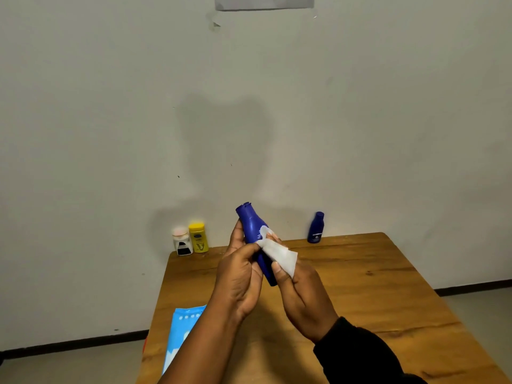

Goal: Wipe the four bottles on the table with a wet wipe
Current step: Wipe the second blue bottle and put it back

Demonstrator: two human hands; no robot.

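Observation:
My left hand (239, 275) grips a dark blue bottle (253, 224) above the wooden table (374, 286), cap end tilted up and away from me. My right hand (302, 295) presses a white wet wipe (279, 257) against the bottle's right side; the bottle's lower half is mostly hidden by both hands. A small blue bottle (315, 228) stands upright at the table's far edge, right of centre. At the far left corner stand a yellow bottle (199, 237) and, touching its left side, a white bottle (182, 241) with a pale cap.
A light blue wipes pack (181, 332) lies at the table's left edge, partly under my left forearm. A plain wall stands right behind the table. Grey floor shows on both sides of the table.

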